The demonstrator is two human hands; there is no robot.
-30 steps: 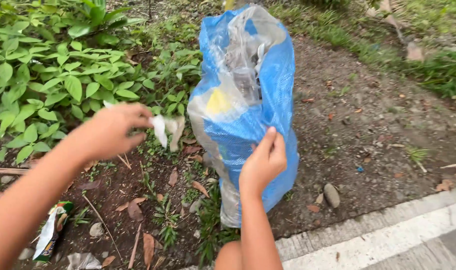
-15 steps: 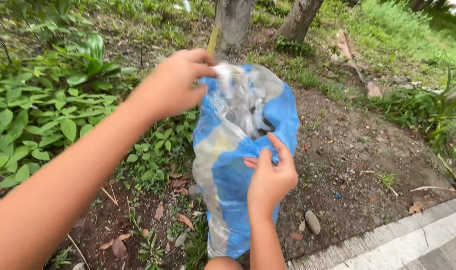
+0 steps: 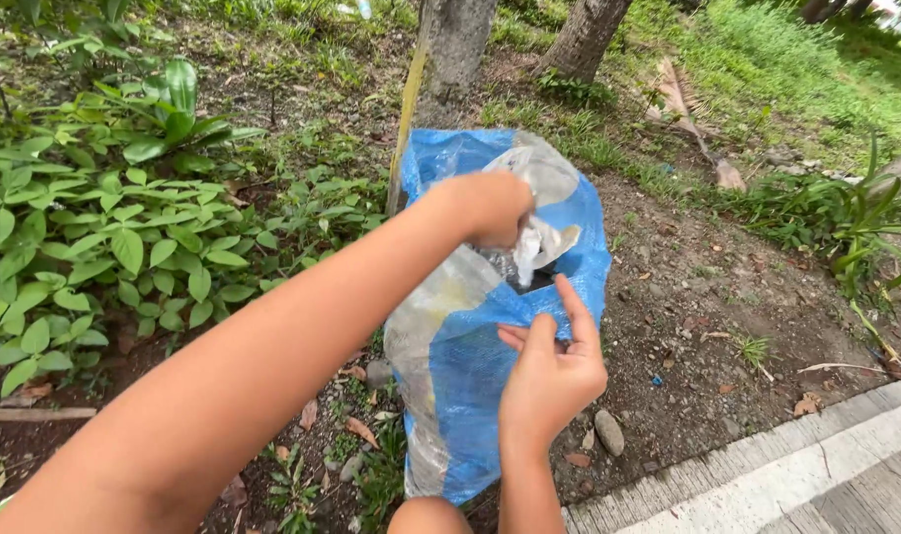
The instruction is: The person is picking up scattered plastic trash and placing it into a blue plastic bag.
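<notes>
Pushing crumpled whitish litter [image 3: 534, 242] into blue plastic bag [image 3: 490, 326] at frame centre, left hand [image 3: 490, 206] closed round it; right hand [image 3: 552, 371] pinching bag's edge, fingers partly open; likely light, limp, slippery film; best gripped at rim.

Broad-leaved green plants [image 3: 104, 247] fill the ground left of the left forearm. Two tree trunks [image 3: 460, 44] stand beyond the hands, one grey, one leaning at right. Bare soil with a pale stone [image 3: 608, 432] just right of the right hand. Dry leaves [image 3: 359, 428] below the forearm. Concrete kerb [image 3: 767, 475] at lower right.
</notes>
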